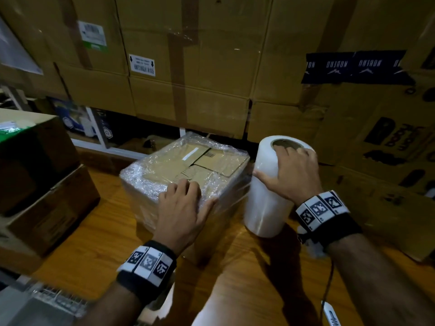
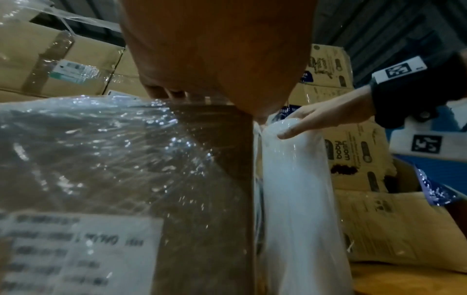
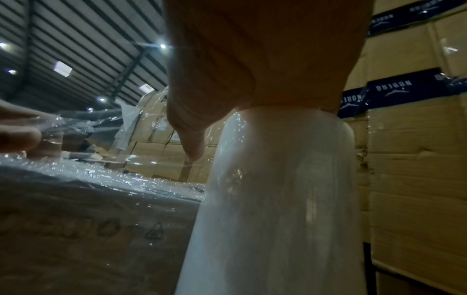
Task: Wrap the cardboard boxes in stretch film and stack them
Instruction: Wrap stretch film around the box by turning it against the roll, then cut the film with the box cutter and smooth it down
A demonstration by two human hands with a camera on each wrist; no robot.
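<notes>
My left hand [image 1: 181,208] lies flat on the near top edge of the cardboard box [image 1: 188,165], fingers straight and pressing the stretch film [image 1: 141,182] down, thumb spread toward the corner; that grip is released, closed round nothing. The box sits on the wooden worktop [image 1: 98,234], already wrapped in crinkled clear film. Through the film, the left wrist view shows a white printed label [image 2: 76,251] on the box's side, its lines too blurred to read. The right wrist view shows dark handwriting [image 3: 83,231] on another side, ending in what looks like a 4; the rest I cannot make out.

My right hand [image 1: 288,171] grasps the top of the film roll [image 1: 270,191], fingers hooked over the rim into the cardboard core and thumb pressed against the side. The roll stands upright on the worktop just beside the box's right corner, with film running from it onto the box.

Behind stand large stacked cartons [image 1: 200,67]. One carries dark tape [image 1: 355,67] printed upside down with a word I cannot read surely, and another a white sticker [image 1: 142,65] with two down-pointing arrows. A barcode label [image 1: 92,34] sits higher to the left. At my left are more brown boxes [image 1: 49,184].
</notes>
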